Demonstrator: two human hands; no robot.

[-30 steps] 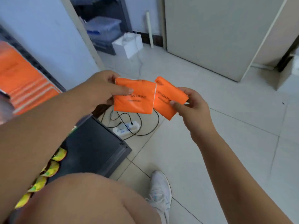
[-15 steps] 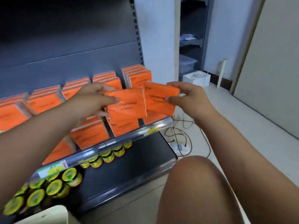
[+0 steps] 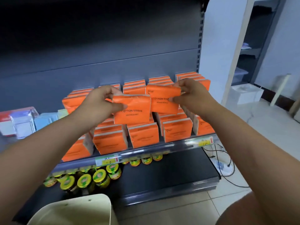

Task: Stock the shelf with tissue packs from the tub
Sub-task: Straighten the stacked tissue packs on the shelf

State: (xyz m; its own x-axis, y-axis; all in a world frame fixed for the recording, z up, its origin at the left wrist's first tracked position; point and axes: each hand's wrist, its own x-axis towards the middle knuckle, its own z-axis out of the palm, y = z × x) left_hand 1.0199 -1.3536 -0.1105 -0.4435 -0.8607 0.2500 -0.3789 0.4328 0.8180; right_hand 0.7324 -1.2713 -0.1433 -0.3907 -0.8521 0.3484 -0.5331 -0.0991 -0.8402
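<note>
Both hands had risen and reached forward since half a second earlier, carrying their packs from in front of the shelf lip to above the stocked rows. The left hand (image 3: 99,105) pinched one flat orange plastic-wrapped tissue pack (image 3: 134,113), thumb on its printed face and fingers curled behind its top left corner, so that it hung upright over the middle columns. The right hand (image 3: 194,95) gripped a second orange tissue pack (image 3: 162,103), fingers clamped over its top edge, which was now folded down, thumb pressing its face. The two overlapped, the first in front. That made two packs in hand, one each. On the dark grey metal shelf (image 3: 162,149) five columns of stocked orange packs (image 3: 143,135) ran front to back, and the number in each was too blurred to tell. One cream plastic tub (image 3: 73,210) sat at the bottom edge, its inside hidden. Yellow-lidded glass jars (image 3: 84,181) crowded the black lowest board (image 3: 170,179), too blurred to count.
</note>
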